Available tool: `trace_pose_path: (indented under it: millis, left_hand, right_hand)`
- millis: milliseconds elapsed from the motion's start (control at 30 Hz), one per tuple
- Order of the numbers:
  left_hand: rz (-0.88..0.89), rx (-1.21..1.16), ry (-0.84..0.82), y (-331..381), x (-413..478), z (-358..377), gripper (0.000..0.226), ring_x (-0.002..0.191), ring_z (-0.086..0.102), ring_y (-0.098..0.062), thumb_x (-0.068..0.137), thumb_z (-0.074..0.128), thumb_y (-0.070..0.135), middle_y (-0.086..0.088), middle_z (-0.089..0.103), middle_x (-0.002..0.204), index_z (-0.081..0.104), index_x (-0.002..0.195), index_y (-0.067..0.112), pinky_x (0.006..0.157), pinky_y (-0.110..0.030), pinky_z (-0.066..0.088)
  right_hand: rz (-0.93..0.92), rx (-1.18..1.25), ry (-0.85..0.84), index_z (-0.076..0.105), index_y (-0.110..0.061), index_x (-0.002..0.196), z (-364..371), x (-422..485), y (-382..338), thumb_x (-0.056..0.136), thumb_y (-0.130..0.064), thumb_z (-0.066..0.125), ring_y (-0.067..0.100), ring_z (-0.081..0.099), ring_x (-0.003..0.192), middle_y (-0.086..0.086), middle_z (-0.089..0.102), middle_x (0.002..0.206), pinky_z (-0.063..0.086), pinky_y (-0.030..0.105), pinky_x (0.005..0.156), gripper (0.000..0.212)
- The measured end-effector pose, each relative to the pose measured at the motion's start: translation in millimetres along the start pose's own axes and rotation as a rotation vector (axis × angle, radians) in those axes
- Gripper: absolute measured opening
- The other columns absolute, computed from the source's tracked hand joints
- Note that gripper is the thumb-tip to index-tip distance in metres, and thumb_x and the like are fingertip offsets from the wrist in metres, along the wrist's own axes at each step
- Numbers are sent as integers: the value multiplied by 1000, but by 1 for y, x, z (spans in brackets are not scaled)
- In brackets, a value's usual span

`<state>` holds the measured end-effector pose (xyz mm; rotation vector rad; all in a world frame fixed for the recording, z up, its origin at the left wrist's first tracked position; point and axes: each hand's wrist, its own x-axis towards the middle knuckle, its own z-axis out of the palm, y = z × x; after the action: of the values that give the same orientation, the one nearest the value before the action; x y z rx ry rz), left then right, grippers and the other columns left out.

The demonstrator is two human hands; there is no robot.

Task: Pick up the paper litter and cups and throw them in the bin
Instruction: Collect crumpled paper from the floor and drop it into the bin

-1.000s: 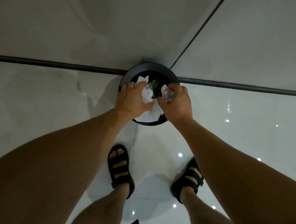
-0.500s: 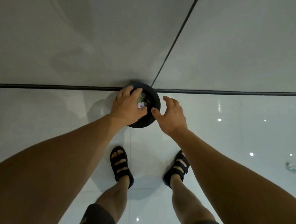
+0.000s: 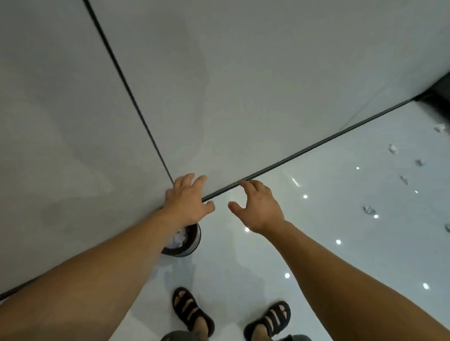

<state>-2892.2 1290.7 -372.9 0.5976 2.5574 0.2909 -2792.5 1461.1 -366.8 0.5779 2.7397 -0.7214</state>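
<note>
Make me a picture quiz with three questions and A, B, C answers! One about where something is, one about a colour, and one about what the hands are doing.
1. Where is the bin?
A) against the wall
B) out on the open floor
C) on a shelf

2. What colour are the sandals?
A) red
B) black
C) white

3. What do the left hand and right hand hold?
A) cups
B) paper
C) nothing

Answers:
1 A, it stands at the wall's foot, just below the left hand in the picture.
2 B, both have black straps.
3 C, the fingers are spread and empty.
</note>
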Motion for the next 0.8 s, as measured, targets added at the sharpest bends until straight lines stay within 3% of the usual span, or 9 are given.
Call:
trace_pose_path:
  millis: [200, 500, 800]
  left_hand:
    - [152, 98, -19, 151, 5, -20, 78, 143, 8, -23, 84, 55, 53, -2, 12, 158, 18, 149, 32, 113, -45, 19]
    - [453, 219, -97, 390, -10, 36, 76, 144, 9, -22, 86, 55, 52, -1, 14, 157, 19, 149, 31, 114, -44, 19]
    - [603, 312, -160, 518, 25, 69, 75, 144, 10, -22, 86, 53, 53, 0, 14, 158, 20, 149, 32, 114, -45, 22]
  right_hand:
    - [143, 38, 142, 26, -26, 151, -90, -54, 107, 92, -54, 49, 22, 22, 143, 3, 26, 156, 32, 41, 111, 69]
    - [461, 137, 292, 24, -27, 151, -174, -163, 306, 91, -54, 49, 23, 19, 143, 2, 22, 157, 32, 40, 110, 71]
    - [655, 199, 324, 24, -25, 151, -204, -186, 421, 92, -51, 50, 24, 23, 140, 2, 23, 156, 37, 41, 106, 70]
